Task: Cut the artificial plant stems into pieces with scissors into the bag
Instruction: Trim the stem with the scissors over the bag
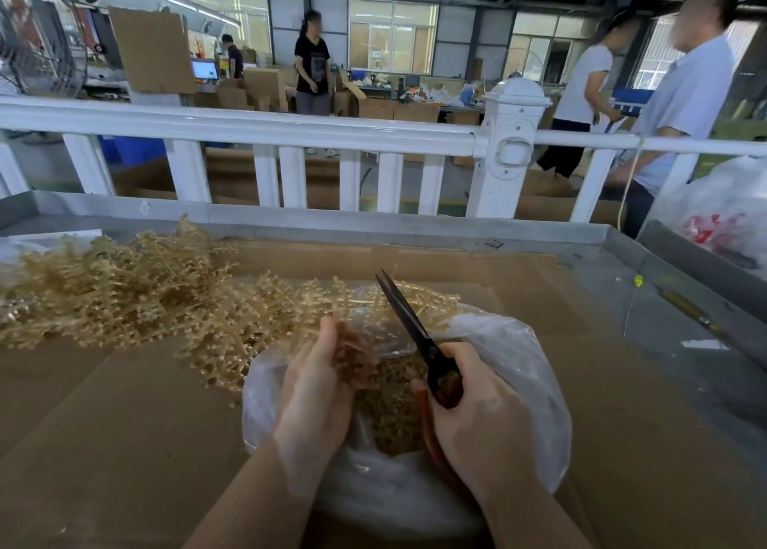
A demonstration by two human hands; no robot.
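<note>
A heap of golden artificial plant stems (124, 295) lies on the cardboard at the left and middle. A clear plastic bag (519, 366) stands open in front of me, with cut golden pieces (394, 416) inside. My left hand (315, 391) holds a small bunch of stems (352, 357), blurred, over the bag's mouth. My right hand (477, 416) grips the red handles of black-bladed scissors (409, 320). The blades are together and point up and away, just right of the bunch.
Cardboard sheets (103, 424) cover a metal table with a raised rim (622, 233). A white railing (290, 133) runs behind it. Another plastic bag (722, 212) sits at the far right. Several people stand beyond the railing among cartons.
</note>
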